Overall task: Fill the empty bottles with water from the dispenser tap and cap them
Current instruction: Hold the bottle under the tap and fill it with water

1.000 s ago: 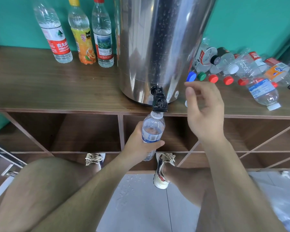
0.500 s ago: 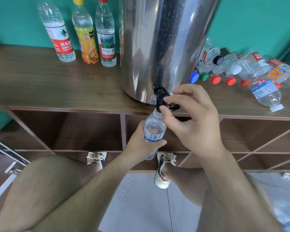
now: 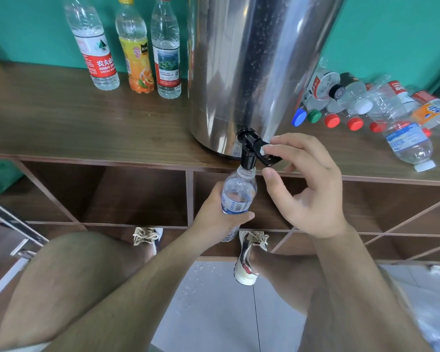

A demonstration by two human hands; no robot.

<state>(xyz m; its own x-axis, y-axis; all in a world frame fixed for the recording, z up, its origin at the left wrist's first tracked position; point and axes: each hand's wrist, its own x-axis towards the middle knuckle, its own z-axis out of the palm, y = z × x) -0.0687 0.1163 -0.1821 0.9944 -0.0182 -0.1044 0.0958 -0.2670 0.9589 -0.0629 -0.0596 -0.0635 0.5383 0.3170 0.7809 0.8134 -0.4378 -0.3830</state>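
The right hand [image 3: 308, 189], raised in the air beside the dispenser [image 3: 252, 59] a second ago, has come down onto the tap lever [image 3: 268, 157] and now pinches it lightly, index fingertip on top and thumb just beneath. That suggests filling is starting, though no stream of water can be made out. The left hand [image 3: 221, 219] stays wrapped around the lower body of the bottle [image 3: 239, 191], holding it nearly upright with its open mouth right under the black tap [image 3: 248, 158], below the edge of the wooden counter [image 3: 87, 133].
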